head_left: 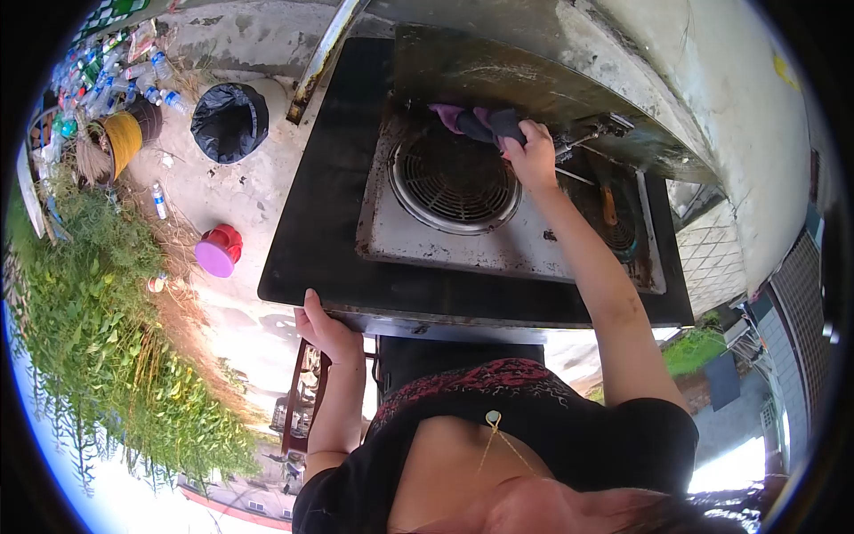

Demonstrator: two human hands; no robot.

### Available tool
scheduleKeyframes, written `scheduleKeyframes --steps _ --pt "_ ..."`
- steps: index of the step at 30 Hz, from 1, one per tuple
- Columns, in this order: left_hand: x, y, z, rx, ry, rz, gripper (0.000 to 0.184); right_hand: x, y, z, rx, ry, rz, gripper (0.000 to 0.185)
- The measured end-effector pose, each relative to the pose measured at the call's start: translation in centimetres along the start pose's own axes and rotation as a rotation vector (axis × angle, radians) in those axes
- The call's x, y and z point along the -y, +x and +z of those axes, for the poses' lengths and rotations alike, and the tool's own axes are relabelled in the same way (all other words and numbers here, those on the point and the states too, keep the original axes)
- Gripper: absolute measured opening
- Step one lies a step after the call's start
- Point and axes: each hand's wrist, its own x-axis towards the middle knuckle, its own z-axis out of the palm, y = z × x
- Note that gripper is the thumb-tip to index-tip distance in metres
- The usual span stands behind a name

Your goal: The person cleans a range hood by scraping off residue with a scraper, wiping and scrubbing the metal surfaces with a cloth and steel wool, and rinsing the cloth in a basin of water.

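1. Seeing the cloth (480, 123) at the stove's (320, 205) back, beyond the round grate (458, 182); my right hand (534, 165) pinches its bunched end, fingers closed together. Bunching probably gives me a thicker grip.
2. My left hand (329, 329) is at the stove's front edge, thumb up on the rim, likely for bracing. Can't tell how its other fingers lie.
3. Back panel (525, 80) rises behind the stove and limits reach. Metal fitting (614, 125) juts near the right hand; could snag cloth.
4. Wooden handle (608, 205) lies on the stove's right side. Lined bin (229, 123) stands left of the stove.
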Motion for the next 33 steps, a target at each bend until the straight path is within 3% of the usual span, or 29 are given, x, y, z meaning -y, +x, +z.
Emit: scheduleKeyframes --steps 1,3,5,7,11,16,19,21,25,28,33 --pt "0.1 0.1 0.1 0.005 -0.012 -0.001 0.018 2.0 -0.4 -2.2 0.081 0.129 -0.113 0.031" --pt "0.1 0.1 0.0 0.003 -0.010 0.003 0.019 7.3 -2.1 -5.1 0.496 0.132 -0.063 0.034" --pt "0.2 0.2 -0.1 0.001 0.012 0.002 0.019 10.3 -3.2 -4.2 0.738 0.164 -0.094 0.031" --pt "0.1 0.1 -0.1 0.003 0.019 0.011 0.020 8.7 -4.7 0.4 0.657 0.208 -0.388 0.033" --pt "0.1 0.0 0.1 -0.021 0.032 -0.011 0.022 6.4 -4.8 3.6 0.613 0.022 -0.309 0.021" --pt "-0.1 -0.1 -0.1 0.020 0.024 0.009 0.023 1.7 -5.5 -1.6 0.654 -0.186 -0.220 0.019" --pt "0.4 0.0 -0.3 0.023 0.011 -0.001 0.027 5.2 -5.2 0.8 0.794 -0.052 -0.315 0.022" --pt "0.3 -0.1 -0.2 0.022 -0.004 -0.006 0.027 7.4 -3.6 5.6 0.601 0.063 -0.392 0.022" --pt "0.2 -0.2 -0.2 0.028 0.016 0.006 0.029 8.8 0.8 12.4 0.291 -0.061 -0.234 0.022" --pt "0.4 -0.1 -0.6 0.037 0.028 0.007 0.030 8.4 -0.3 10.4 0.462 0.011 -0.212 0.021" --pt "0.1 -0.3 -0.4 0.080 -0.022 -0.047 0.030 3.4 -6.5 -1.9 0.785 0.121 -0.341 0.021"
